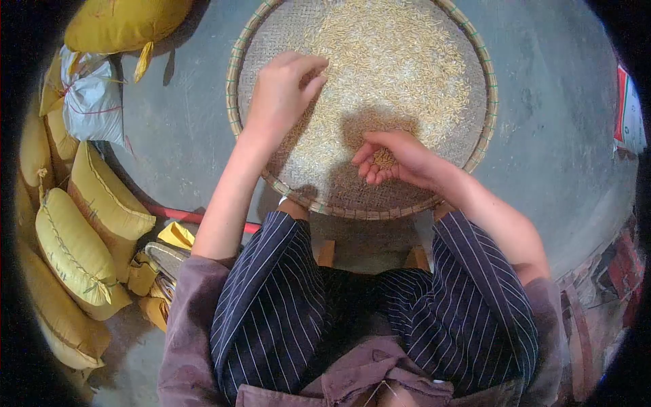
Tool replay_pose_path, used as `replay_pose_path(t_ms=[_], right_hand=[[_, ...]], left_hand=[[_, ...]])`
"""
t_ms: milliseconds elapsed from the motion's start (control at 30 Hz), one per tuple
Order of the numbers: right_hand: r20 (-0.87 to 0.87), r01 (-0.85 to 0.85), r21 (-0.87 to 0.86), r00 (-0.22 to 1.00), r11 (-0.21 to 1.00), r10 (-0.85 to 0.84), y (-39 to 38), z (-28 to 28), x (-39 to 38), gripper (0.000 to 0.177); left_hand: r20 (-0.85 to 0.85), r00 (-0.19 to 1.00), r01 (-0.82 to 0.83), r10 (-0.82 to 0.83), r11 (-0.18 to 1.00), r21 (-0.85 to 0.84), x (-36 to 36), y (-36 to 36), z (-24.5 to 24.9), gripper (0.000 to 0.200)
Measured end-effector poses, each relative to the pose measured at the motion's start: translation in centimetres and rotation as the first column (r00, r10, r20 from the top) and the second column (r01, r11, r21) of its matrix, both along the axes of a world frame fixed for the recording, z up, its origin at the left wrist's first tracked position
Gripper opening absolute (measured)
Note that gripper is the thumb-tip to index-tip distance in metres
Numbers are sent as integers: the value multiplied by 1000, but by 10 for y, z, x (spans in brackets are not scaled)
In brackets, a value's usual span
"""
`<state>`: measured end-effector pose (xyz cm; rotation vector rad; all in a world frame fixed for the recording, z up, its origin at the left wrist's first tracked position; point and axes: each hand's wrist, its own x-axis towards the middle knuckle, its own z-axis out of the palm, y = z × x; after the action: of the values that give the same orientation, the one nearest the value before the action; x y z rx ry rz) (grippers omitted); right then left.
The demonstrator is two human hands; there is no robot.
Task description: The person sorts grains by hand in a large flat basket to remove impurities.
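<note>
A round woven bamboo tray [489,102] carries a spread layer of grain [397,51], mixed golden husked-looking and white kernels. Over its left part, my left hand [281,91] is bent at the wrist, with thumb and forefinger curved and their tips apart; I see nothing between them. My right hand [407,159] is cupped palm up above the near part of the tray. A small heap of brownish unhusked grains [384,159] lies in its curled fingers. Shadows of both hands fall on the grain and weave.
Several stuffed yellow sacks [74,244] and a tied white sack [93,98] stand at the left. A yellow sack [129,24] lies at the upper left. A red pole [180,214] rests on the grey floor [556,136]. My knees [271,271] are beneath the tray's near rim.
</note>
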<state>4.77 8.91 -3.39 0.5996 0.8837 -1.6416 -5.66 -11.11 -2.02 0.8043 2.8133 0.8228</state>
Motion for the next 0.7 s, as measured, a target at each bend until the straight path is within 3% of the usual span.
replay_pose_path(t_ms=[233,433,533,633,700], right_hand=[[9,13,-16,1000,1000,-12,0,-4,1,45],[22,37,-34,999,999,-37,1,-4,2,45],[15,50,-50,999,998,-49,2,-5,2,46],[27,74,-67,997,995,-73,1,-4,2,46],[40,80,-42,996,996,-79,-2,-2,3,45]], left_hand=[[39,999,-24,23,1000,12,5,-3,-8,15],[-39,998,-54,57,996,68,12,-5,-9,12],[63,990,-131,125,985,110,13,-4,-6,11],[6,996,-91,91,990,112,20,-2,10,12],[147,987,48,-70,987,152,41,14,40,14]])
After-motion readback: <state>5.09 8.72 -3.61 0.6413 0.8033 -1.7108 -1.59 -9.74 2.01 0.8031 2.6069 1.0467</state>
